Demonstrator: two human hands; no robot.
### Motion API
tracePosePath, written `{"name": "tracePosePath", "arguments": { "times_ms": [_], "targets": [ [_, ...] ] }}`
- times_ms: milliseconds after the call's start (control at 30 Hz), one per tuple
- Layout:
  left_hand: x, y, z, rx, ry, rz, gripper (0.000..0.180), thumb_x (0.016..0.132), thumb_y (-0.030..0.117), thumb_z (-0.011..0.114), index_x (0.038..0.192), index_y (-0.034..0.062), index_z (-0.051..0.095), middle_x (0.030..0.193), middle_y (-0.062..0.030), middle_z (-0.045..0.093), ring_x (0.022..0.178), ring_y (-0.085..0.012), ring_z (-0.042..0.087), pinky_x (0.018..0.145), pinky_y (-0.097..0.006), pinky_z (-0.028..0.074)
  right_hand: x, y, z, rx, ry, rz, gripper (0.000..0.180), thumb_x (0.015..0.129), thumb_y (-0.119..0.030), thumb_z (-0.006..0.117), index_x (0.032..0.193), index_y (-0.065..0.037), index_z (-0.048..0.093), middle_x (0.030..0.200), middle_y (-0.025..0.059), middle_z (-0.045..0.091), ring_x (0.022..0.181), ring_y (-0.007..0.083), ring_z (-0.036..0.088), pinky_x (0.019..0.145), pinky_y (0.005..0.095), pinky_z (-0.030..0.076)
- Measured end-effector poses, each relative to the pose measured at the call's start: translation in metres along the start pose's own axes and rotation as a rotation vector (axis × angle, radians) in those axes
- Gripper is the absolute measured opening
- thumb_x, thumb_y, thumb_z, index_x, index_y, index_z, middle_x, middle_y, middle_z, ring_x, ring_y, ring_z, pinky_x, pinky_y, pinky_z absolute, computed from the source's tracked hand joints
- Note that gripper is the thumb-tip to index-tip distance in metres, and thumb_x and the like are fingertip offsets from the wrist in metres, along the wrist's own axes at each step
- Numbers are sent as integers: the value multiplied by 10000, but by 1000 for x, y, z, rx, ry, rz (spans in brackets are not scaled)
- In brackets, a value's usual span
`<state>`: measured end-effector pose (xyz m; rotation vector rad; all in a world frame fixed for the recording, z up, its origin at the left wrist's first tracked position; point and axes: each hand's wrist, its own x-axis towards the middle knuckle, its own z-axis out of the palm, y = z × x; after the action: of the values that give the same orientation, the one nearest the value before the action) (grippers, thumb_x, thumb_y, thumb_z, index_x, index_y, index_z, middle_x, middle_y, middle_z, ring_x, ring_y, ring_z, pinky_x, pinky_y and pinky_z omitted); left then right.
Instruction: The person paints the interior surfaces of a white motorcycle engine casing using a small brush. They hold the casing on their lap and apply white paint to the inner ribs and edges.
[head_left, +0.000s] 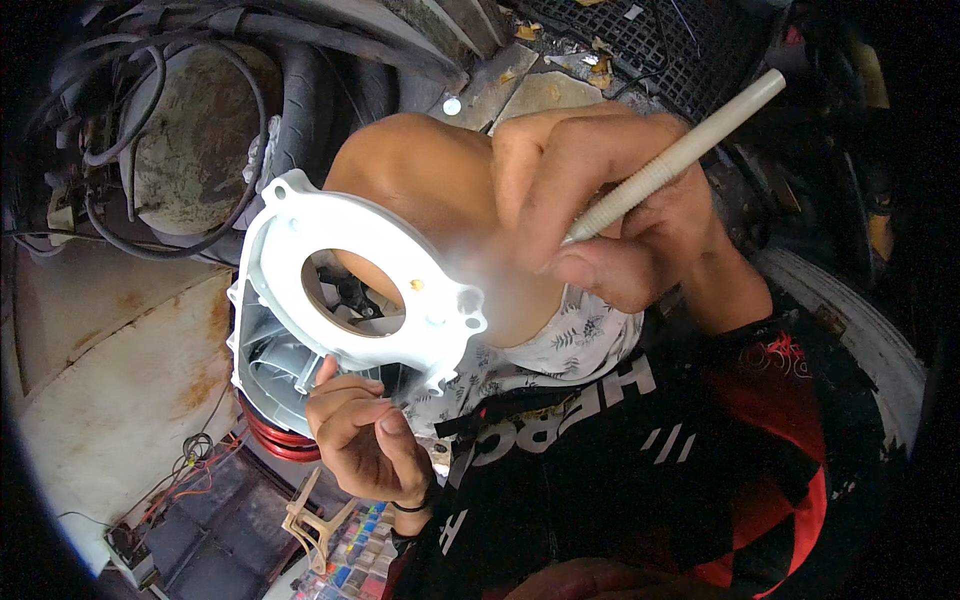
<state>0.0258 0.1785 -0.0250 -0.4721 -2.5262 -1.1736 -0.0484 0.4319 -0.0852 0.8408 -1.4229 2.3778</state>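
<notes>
My left hand (pixel 362 432) grips the lower edge of a white plastic housing (pixel 300 290) with a flat flange and a large round opening, holding it up over my knee. My right hand (pixel 600 205) pinches a long beige ribbed pen-like tool (pixel 675 160) like a pencil. Its tip meets the right side of the flange, where the view blurs white. Grey vanes show inside the housing below the flange. A red ring (pixel 280 440) sits just under the housing.
A rusty round tank (pixel 190 140) wrapped in black hoses lies at upper left. A rust-stained white panel (pixel 110 390) fills the left. A black grate (pixel 660 50) is at top. Coloured small items (pixel 345 565) and wires lie at the bottom.
</notes>
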Motion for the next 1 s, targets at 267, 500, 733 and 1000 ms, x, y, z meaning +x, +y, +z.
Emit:
{"name": "tracePosePath", "arguments": {
  "times_ms": [267, 500, 733, 1000],
  "targets": [
    [-9, -5, -8, 57, -6, -31, 151, 937, 140, 569, 884, 6, 526, 843, -98, 524, 825, -202, 510, 1032, -500, 378, 15, -4, -4, -72, -84, -149, 140, 708, 29, 669, 838, -19, 686, 759, 90, 635, 612, 135, 584, 542, 233, 440],
    [-16, -7, -4, -3, 23, -142, 145, 945, 121, 567, 886, -3, 522, 857, -105, 519, 833, -201, 506, 972, -425, 416, 16, 2, -7, -66, -148, -178, 200, 680, 40, 679, 876, 9, 704, 762, 104, 645, 619, 137, 602, 537, 235, 454],
    [-13, -10, -5, -189, 15, -127, 107, 935, 66, 580, 942, -32, 539, 859, -116, 496, 771, -185, 534, 737, -364, 553, 16, -3, -5, -161, -159, -177, 218, 695, 48, 673, 905, 9, 719, 769, 116, 652, 623, 147, 617, 523, 239, 461],
    [-8, -4, -9, -322, -24, -137, 73, 901, 3, 578, 951, -41, 549, 874, -120, 512, 763, -184, 543, 732, -372, 574, 5, -3, -4, -279, -188, -182, 170, 840, -10, 621, 1008, 2, 642, 817, 134, 600, 657, 120, 574, 614, 268, 567]
  ]
}}
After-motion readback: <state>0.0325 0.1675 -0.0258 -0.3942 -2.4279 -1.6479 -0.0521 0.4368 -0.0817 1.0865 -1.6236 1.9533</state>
